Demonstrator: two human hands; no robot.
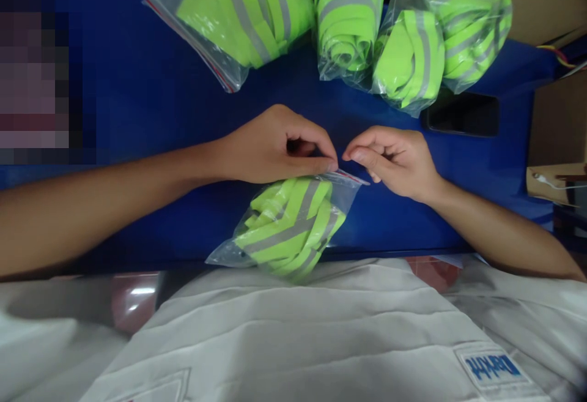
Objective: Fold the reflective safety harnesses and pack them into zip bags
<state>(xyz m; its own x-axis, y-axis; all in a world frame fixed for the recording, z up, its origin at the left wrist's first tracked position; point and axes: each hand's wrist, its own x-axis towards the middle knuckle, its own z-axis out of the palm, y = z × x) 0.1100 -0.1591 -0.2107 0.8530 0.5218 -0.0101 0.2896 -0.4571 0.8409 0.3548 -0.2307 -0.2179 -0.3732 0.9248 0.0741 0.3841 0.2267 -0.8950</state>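
Note:
A clear zip-lock bag (351, 197) with a red-edged seal lies at the table's front edge, partly overhanging toward my lap. Inside it is a bundle of neon-yellow reflective strap (293, 224) with grey stripes. My left hand (287, 148) pinches the bag's seal between thumb and forefinger. Just right of it, my right hand (394, 160) has its thumb and fingertips pressed together, close to the end of the seal but apart from it. Whether anything small sits between those right fingertips is hidden.
Along the far side lie several filled bags, among them a large bag (247, 13) and a bag with a rolled strap (346, 19). A black phone (461, 114) rests at the right on the blue table (137, 90). Cardboard (557, 126) stands at the right edge.

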